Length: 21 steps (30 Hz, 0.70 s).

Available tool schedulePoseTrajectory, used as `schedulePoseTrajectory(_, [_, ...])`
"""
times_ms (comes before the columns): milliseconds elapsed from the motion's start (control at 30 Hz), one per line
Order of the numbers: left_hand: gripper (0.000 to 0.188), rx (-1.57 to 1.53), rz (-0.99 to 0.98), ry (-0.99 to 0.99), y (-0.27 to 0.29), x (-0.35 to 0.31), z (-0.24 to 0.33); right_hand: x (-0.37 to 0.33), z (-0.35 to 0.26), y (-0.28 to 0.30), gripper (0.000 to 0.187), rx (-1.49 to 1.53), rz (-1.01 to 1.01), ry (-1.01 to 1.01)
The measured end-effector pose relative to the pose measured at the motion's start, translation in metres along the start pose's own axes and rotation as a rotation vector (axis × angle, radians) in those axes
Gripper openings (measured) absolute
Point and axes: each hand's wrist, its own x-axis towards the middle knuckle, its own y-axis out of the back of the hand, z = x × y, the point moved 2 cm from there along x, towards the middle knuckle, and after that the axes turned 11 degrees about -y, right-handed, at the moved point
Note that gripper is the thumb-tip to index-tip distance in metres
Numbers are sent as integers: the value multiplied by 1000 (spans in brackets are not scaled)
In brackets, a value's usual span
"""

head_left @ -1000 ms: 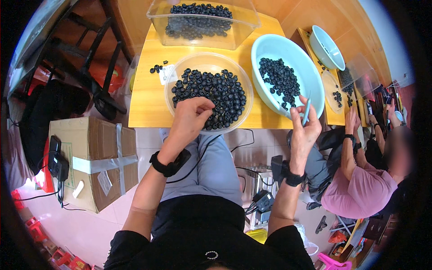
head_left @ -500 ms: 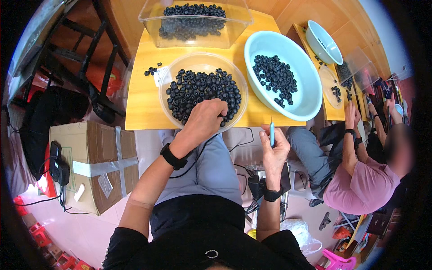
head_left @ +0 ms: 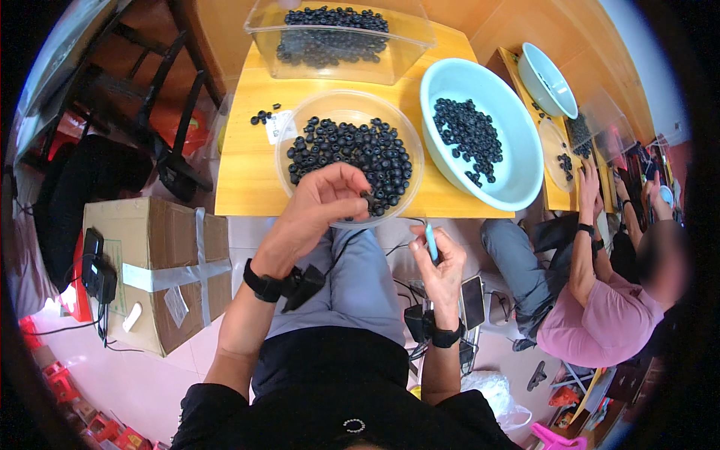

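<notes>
My left hand (head_left: 313, 210) hovers over the near edge of a shallow round clear tray (head_left: 417, 166). Between its thumb and fingertips is a small black bead-like piece (head_left: 367, 199). Many similar round black pieces (head_left: 360, 154), some with a pale hole-like spot, fill the tray. My right hand (head_left: 442, 271), off the table's front edge, is closed around a slim tool with a light-blue handle (head_left: 430, 241); its tip is too small to make out. Right of the tray stands a light-blue basin (head_left: 521, 169) with a heap of black pieces inside.
A clear plastic bin (head_left: 409, 64) of black pieces stands at the back of the wooden table (head_left: 247, 176). A few loose pieces (head_left: 262, 117) lie by a white label. At left is a taped cardboard box (head_left: 172, 262); at right a co-worker in pink (head_left: 596, 322) sits at another table.
My left hand has lifted from the heap and drawn back, with a black piece now visible in its fingers. My right hand has moved left with the tool, nearer the left hand.
</notes>
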Motion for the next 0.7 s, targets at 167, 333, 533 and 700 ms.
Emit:
schedulePoseTrajectory(167, [21, -555, 60, 120, -15, -28, -13, -6, -5, -7, 27, 49, -159, 52])
schedulePoseTrajectory(333, [19, -635, 105, 179, -19, -41, -21, -8, -28, -10, 25, -25, -214, 113])
schedulePoseTrajectory(533, [18, -631, 127, 175, -19, -47, -27, -10, -40, -10, 21, -102, -245, 204])
schedulePoseTrajectory(700, [17, -639, 110, 177, -18, -50, -30, -11, -43, -14, 19, -154, -280, 258])
